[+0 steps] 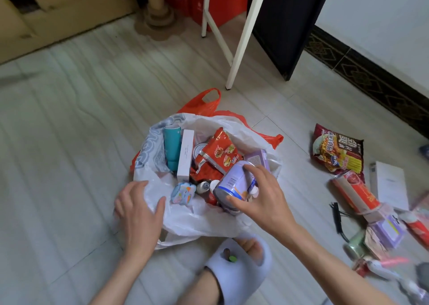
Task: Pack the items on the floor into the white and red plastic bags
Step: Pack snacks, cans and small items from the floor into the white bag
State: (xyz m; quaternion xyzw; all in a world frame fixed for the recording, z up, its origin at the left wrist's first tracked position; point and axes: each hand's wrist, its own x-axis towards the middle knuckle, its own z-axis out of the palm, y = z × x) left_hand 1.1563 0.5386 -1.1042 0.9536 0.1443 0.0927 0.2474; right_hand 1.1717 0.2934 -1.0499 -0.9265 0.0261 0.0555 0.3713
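A white bag (185, 221) is seen open on the tiled floor (69, 123), lying over a red bag (204, 104) whose handle and edges show behind and beside it. The near rim of the white bag is gripped by the left hand (137, 212), thumb on the inside and fingers curled over the plastic. A purple can (232, 184) is clasped from above in the right hand (262, 198) and is held tilted over the bag's mouth, just above the goods already inside. The 2 hands are kept apart, 1 at each side of the opening.

Inside the bag, a teal tube (171, 147) and a white box (185, 154) are seen side by side at the left, with a red noodle pack (220, 154) beside them and a purple box (258, 157) at the right. A small pastel packet (183, 192) lies near the front rim.

To the right on the floor, well apart from the bags, unpacked items are spread: a dark snack bag (336, 149), a red cup (355, 192), a white carton (392, 184) and a black comb (336, 216), with more blurred goods nearer the edge. A foot in a pale slipper (236, 267) is set just below the bag.
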